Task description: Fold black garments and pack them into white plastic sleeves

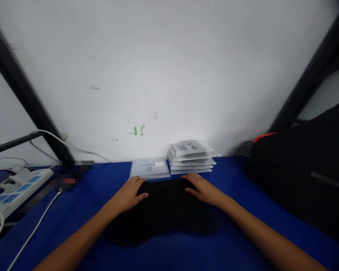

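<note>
A black piece of cloth [166, 210], perhaps a garment, lies spread on the blue tabletop [169, 256]; its folds are too dark to make out. At its far left corner rests my left hand [132, 194], flat, thumb apart from the fingers. My right hand [200, 188] lies likewise on the far right part of the cloth, fingers stretched out. Just beyond the cloth is a flat translucent plastic bag [149, 168] with printing on it. Beside that bag, a stack of similar packaged bags [190, 156] stands against the wall.
A large black bag or cloth bundle [302, 177] takes up the right side. To the left are a white power strip [22, 192] and a white cable [35, 227] running over the table. The white wall [169, 75] closes off the back, with dark metal posts [25, 86] in front.
</note>
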Demonstrator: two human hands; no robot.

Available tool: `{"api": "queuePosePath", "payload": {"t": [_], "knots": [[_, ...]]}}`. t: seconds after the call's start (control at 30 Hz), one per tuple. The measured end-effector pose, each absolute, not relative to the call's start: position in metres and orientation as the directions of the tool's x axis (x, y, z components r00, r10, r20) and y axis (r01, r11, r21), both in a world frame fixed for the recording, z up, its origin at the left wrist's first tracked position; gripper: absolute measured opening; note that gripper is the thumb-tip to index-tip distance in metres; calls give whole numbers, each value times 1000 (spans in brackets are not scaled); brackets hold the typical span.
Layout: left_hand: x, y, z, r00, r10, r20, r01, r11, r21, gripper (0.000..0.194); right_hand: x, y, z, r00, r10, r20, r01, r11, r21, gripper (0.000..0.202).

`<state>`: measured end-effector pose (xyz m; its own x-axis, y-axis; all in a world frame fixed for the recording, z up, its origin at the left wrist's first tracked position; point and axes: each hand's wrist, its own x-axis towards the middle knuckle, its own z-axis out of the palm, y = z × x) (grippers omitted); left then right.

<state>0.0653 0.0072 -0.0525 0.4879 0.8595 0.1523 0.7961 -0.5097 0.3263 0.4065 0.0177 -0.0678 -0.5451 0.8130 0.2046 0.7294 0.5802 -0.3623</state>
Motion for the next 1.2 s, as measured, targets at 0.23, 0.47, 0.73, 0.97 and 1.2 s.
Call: {"api": "queuePosePath", "payload": {"t": [0.23, 0.47, 0.73, 0.97, 1.2], "knots": [[69, 6, -47, 478, 855, 203, 776, -519, 359, 12, 405, 19, -61, -551, 812, 194, 717, 579, -388, 27], [70, -9, -25, 331, 833, 444, 760, -514, 398, 13, 418, 14, -48, -475, 772, 423, 505, 633, -587, 13], [48, -28, 2, 662, 745, 82, 541, -551, 636, 20, 422, -24, -22, -670, 721, 176, 467, 594, -655, 20], [20, 0, -34, 279, 952, 123, 895, -304, 327, 48, 410, -20, -38, -696, 700, 160, 506, 636, -582, 16], [21, 9, -44, 268, 961, 61, 831, -263, 491, 27, 414, -24, -33, -659, 752, 16, 603, 541, -586, 43]]}}
